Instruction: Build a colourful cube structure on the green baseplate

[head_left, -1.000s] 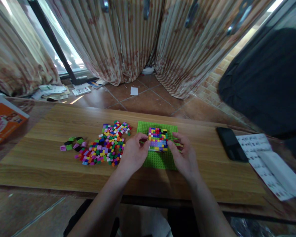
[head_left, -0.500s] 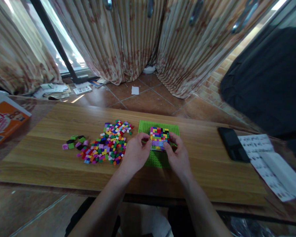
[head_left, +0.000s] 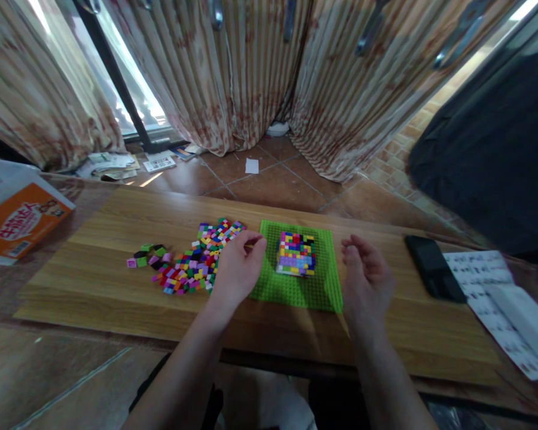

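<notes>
A square, multicoloured block of small toy building bricks (head_left: pixel 296 255) sits on the green studded baseplate (head_left: pixel 323 292). Just left of it is my left hand (head_left: pixel 238 266), apart from the block, with thumb and forefinger drawn together; whatever may be between the tips is too small to make out. My right hand (head_left: pixel 368 283) is raised at the baseplate's right edge, its fingers loosely curled and apart, holding nothing. Loose coloured bricks (head_left: pixel 192 269) lie in a pile left of the baseplate, partly hidden by my left hand.
Larger green, black and pink bricks (head_left: pixel 141 261) lie at the pile's left end. On the right of the wooden board (head_left: pixel 399 346) are a black phone (head_left: pixel 434 267) and a printed sheet (head_left: pixel 479 310). An orange and white package (head_left: pixel 27 218) stands at the far left.
Both my hands have let go of the brick block and moved apart, the left one leftward and the right one rightward. The block stays on the baseplate. The view has shifted slightly.
</notes>
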Available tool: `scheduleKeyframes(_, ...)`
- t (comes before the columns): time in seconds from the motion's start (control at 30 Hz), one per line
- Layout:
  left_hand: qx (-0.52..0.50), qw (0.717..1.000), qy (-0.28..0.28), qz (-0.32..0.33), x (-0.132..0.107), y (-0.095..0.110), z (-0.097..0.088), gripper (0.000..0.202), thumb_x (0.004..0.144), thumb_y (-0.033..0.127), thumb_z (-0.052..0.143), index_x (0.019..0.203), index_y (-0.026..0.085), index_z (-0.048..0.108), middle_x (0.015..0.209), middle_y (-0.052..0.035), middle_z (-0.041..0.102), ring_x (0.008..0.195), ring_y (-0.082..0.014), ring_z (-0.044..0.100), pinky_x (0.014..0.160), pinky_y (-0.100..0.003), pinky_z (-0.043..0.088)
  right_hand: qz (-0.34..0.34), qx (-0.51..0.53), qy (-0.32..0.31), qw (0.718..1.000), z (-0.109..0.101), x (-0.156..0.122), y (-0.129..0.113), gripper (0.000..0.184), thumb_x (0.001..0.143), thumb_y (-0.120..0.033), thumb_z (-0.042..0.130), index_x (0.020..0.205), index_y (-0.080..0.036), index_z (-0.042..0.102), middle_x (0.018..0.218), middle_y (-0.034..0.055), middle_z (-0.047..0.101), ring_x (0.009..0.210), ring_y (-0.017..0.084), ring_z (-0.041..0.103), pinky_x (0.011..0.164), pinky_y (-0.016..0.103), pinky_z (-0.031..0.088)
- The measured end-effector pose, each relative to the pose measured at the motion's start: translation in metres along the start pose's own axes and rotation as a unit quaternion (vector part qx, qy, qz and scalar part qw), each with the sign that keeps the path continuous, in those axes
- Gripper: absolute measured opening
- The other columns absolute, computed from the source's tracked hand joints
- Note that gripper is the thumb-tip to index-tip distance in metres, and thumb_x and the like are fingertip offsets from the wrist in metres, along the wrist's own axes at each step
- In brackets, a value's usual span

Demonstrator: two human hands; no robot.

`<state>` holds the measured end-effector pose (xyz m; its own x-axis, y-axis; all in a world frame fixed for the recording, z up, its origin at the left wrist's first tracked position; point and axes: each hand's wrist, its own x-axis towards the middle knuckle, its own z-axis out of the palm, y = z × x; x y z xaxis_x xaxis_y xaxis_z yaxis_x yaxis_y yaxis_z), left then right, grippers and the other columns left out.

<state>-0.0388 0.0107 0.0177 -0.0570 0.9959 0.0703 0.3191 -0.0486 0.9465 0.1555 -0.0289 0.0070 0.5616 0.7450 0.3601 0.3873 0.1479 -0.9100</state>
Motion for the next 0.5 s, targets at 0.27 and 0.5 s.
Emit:
scheduleKeyframes(0.27,-0.142,0.975,0.164,-0.05,0.015,-0.002,-0.054,0.016,0.076,0.031,0.065,0.073,0.015,0.065,0.066,0.0008,0.064,0.053,-0.0088,0.054,0.053,-0.02,0.042,-0.119,-0.022,-0.217,0.969,0.028,-0.052,-0.03,0.012,0.09,-0.027,0.058,0.093,-0.025,0.07,0.089,0.0029,0.072,0.082,0.018,0.067,0.076,0.032,0.054)
scheduleKeyframes(0.5,-0.304,0.924,0.206,-0.105,0.015,-0.005,-0.082,0.019,0.068,0.03,0.072,0.077,0.015,0.065,0.068,0.0017,0.064,0.054,-0.0064,0.055,0.053,-0.018,0.043,-0.214,-0.133,-0.366,0.896,0.056,-0.085,-0.024,0.013,0.09,-0.02,0.055,0.092,-0.023,0.068,0.091,0.0053,0.07,0.086,0.021,0.062,0.08,0.036,0.05)
